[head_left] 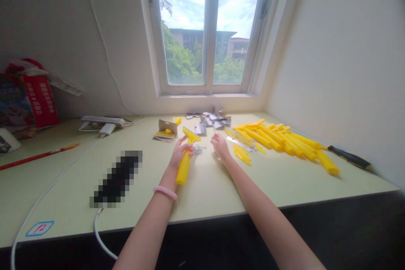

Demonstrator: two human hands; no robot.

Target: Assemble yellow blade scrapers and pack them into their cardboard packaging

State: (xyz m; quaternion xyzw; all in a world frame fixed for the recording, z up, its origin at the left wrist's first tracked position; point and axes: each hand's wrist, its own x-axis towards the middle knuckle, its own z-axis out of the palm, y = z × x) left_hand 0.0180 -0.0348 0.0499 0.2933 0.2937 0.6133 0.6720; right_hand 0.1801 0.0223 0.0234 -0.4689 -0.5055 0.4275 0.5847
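Note:
My left hand (pixel 179 155) is wrapped round a yellow scraper (pixel 183 166), its wide head up and its handle pointing down toward me. To the right, my right hand (pixel 219 145) is closed in a pinch; a thin piece sticks up from the fingertips, too small to name. Between the hands lies a pile of small metal screws (pixel 198 149). Flat yellow scraper parts (pixel 242 154) and thin metal blades (pixel 242 142) rest just right of my right hand. Many yellow handles (pixel 281 140) are heaped farther right.
Behind the hands are silvery blade packets (pixel 210 121) and a carded yellow scraper (pixel 166 133). A black-handled tool (pixel 349 158) lies by the right wall. On the left are a blurred black object (pixel 118 181) with a white cable, a power strip (pixel 103 121) and a red stick (pixel 34 158).

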